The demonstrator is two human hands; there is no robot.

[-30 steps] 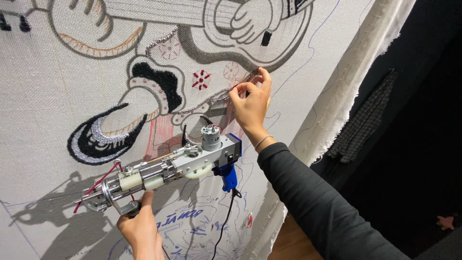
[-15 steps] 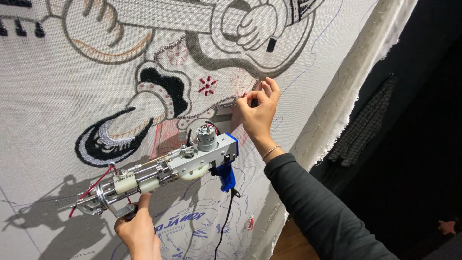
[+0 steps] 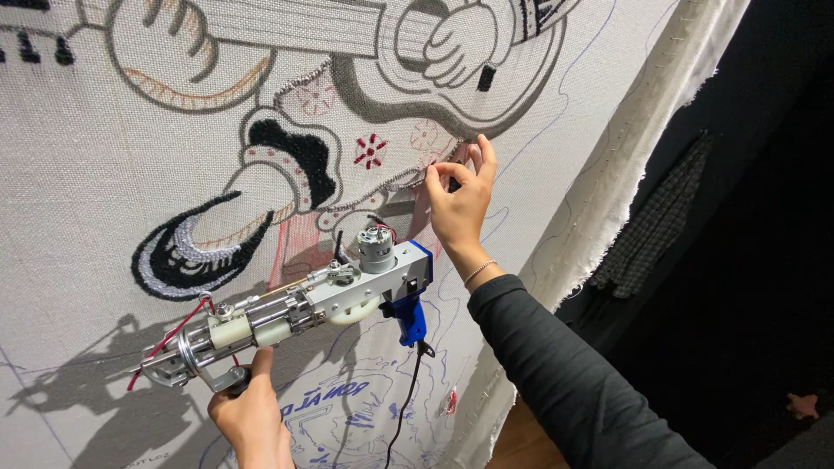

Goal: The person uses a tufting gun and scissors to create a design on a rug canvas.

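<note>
Head view: the tufting gun is gripped by the left hand below the cloth's middle. A yarn end is pinched against the cloth by the right hand. Outlines and shoe are tufted; the lower drawn areas remain bare.

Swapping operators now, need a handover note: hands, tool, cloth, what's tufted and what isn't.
Left hand: grips the front handle of the tufting gun, held off the backing cloth, red yarn threaded.
Right hand: fingertips pinched at the cloth beside the grey outline.
Done: black hair patch, black-and-grey shoe, grey guitar outlines.
Left: pink-sketched area above the gun, blue-drawn lower section untufted.
</note>
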